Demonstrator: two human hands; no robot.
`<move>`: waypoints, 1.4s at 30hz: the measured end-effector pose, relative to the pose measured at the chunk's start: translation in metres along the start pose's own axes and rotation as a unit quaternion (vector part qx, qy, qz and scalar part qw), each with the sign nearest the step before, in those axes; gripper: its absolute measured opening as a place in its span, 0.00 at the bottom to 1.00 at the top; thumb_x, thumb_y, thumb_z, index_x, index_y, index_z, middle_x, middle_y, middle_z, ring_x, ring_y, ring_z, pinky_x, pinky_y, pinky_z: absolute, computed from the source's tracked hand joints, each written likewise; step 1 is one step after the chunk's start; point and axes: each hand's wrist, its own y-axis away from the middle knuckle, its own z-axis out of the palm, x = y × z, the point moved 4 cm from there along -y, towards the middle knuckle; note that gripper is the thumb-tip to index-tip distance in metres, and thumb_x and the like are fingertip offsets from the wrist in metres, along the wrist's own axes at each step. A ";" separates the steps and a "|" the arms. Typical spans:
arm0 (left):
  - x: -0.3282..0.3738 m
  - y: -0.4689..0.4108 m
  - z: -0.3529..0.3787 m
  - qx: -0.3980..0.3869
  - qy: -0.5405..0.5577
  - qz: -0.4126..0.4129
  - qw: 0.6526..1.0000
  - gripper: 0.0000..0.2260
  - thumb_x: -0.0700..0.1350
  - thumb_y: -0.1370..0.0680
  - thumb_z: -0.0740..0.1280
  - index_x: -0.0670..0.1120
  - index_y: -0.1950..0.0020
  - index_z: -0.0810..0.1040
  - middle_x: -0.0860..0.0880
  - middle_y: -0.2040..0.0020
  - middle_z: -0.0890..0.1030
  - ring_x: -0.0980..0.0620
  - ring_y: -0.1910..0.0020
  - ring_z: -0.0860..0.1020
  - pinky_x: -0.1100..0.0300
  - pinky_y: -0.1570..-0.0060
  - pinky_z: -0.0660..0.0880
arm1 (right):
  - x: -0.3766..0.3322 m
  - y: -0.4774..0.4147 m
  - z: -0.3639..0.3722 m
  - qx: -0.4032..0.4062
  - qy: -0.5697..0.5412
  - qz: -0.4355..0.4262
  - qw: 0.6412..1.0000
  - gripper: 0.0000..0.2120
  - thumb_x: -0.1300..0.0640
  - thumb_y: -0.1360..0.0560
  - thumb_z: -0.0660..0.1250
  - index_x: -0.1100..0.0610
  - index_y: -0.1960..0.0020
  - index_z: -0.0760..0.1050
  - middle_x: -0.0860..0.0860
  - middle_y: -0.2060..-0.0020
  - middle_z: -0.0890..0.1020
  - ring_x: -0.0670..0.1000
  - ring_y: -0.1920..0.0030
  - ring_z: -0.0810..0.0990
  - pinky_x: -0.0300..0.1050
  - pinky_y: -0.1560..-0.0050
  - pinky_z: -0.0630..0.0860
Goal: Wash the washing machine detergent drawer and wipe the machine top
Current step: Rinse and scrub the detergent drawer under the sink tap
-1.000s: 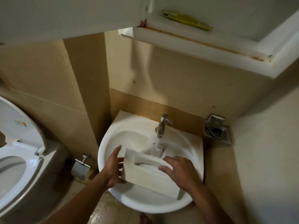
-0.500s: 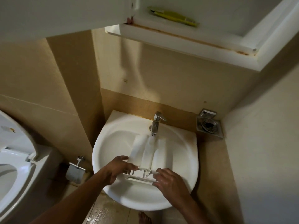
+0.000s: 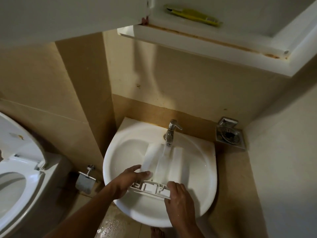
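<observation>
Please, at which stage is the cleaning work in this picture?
Done: the detergent drawer is out of the machine and in the sink. In hand: the left hand and right hand hold it under the running tap. Left: finishing the rinse and wiping the machine top, which is not in view.

Two bare hands are shown, left hand [image 3: 127, 183] & right hand [image 3: 180, 199], w/ bare arms behind each: left forearm [image 3: 82, 215] is seen for most of its length, right forearm [image 3: 194, 229] is cut by the frame edge just past the wrist. A bare foot [image 3: 157, 233] is glimpsed below, btw. the two hands, toes only
</observation>
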 end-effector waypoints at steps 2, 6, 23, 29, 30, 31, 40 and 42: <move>-0.003 -0.003 0.003 0.009 -0.008 -0.007 1.000 0.28 0.52 0.27 0.76 0.48 0.30 0.73 0.46 0.47 0.86 0.46 0.53 0.82 0.58 0.57 0.76 | 0.005 0.001 0.002 0.016 0.005 -0.001 1.000 0.28 0.62 0.52 0.80 0.53 0.53 0.80 0.46 0.61 0.81 0.50 0.60 0.79 0.42 0.64 0.78; -0.009 -0.008 0.011 -0.013 0.027 -0.040 0.999 0.27 0.48 0.27 0.76 0.43 0.31 0.74 0.42 0.44 0.85 0.40 0.48 0.83 0.49 0.47 0.81 | 0.010 0.001 -0.004 0.018 0.047 -0.009 0.999 0.24 0.64 0.50 0.79 0.53 0.55 0.82 0.47 0.62 0.82 0.51 0.61 0.80 0.44 0.65 0.79; 0.039 0.015 -0.004 0.010 0.079 0.034 0.996 0.13 0.45 0.15 0.58 0.43 0.40 0.80 0.38 0.47 0.83 0.42 0.57 0.83 0.50 0.58 0.82 | 0.053 -0.102 -0.094 -0.217 -0.144 0.094 0.961 0.35 0.42 0.30 0.75 0.59 0.30 0.73 0.54 0.33 0.76 0.52 0.33 0.75 0.42 0.35 0.70; 0.028 0.020 -0.010 0.026 -0.154 0.103 0.982 0.19 0.34 0.33 0.69 0.49 0.44 0.79 0.49 0.46 0.83 0.44 0.47 0.81 0.49 0.51 0.80 | 0.049 -0.142 -0.112 -0.253 -0.228 0.086 0.936 0.15 0.50 0.29 0.75 0.58 0.47 0.83 0.51 0.54 0.86 0.49 0.54 0.85 0.46 0.49 0.79; 0.029 0.021 -0.005 0.035 -0.154 0.107 0.982 0.20 0.34 0.32 0.71 0.50 0.43 0.77 0.51 0.45 0.82 0.46 0.46 0.81 0.53 0.53 0.80 | 0.045 -0.149 -0.115 -0.265 -0.222 0.081 0.935 0.15 0.50 0.28 0.75 0.58 0.46 0.83 0.51 0.54 0.86 0.50 0.54 0.85 0.46 0.50 0.79; 0.028 0.020 0.000 0.047 -0.138 0.118 0.982 0.20 0.34 0.30 0.73 0.51 0.43 0.76 0.52 0.45 0.81 0.49 0.47 0.81 0.59 0.55 0.80 | 0.040 -0.154 -0.116 -0.279 -0.213 0.075 0.933 0.15 0.49 0.29 0.75 0.58 0.47 0.83 0.51 0.55 0.86 0.50 0.54 0.84 0.45 0.52 0.78; 0.024 0.016 -0.014 0.225 -0.016 0.223 0.948 0.14 0.32 0.23 0.69 0.49 0.44 0.80 0.48 0.49 0.84 0.47 0.47 0.82 0.52 0.51 0.80 | 0.017 -0.131 -0.096 -0.251 -0.263 0.102 0.926 0.11 0.50 0.29 0.76 0.56 0.53 0.82 0.48 0.61 0.84 0.47 0.61 0.83 0.41 0.60 0.76; 0.027 0.012 -0.019 0.218 0.046 0.208 0.953 0.15 0.35 0.23 0.70 0.46 0.37 0.79 0.44 0.45 0.85 0.43 0.45 0.83 0.45 0.49 0.81 | 0.008 -0.116 -0.094 -0.229 -0.317 0.140 0.910 0.13 0.53 0.28 0.74 0.53 0.45 0.78 0.49 0.54 0.84 0.49 0.56 0.84 0.43 0.58 0.78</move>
